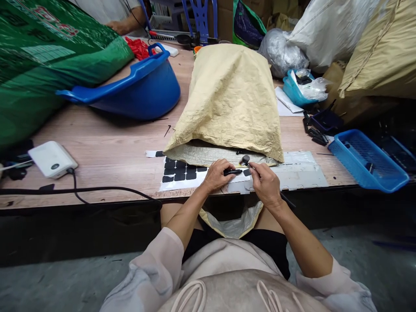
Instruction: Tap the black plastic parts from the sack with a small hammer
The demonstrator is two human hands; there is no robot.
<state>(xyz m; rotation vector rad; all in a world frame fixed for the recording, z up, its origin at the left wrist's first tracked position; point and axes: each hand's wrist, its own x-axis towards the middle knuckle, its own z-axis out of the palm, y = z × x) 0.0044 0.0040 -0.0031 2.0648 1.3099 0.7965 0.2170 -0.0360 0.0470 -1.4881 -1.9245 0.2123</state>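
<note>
My left hand (218,174) is closed around a slim black piece (234,172) that points right; its exact kind is unclear. In my right hand (265,185), the fingers pinch a small stem with a dark rounded head (245,160), held just above the table edge. Beneath and left of my hands lies a white sheet of black rounded-square stickers (180,170). Right beyond both hands, a large beige woven sack (234,95) lies with its mouth toward me, and a few dark bits show inside. Another open sack (232,227) hangs at my lap, below the table edge.
A blue basin (139,93) and a white box with a cable (53,159) are on the left. Blue baskets (367,160) and black parts (316,132) lie on the right. A green sack (48,60) fills the far left. Another person's hand (117,27) rests behind.
</note>
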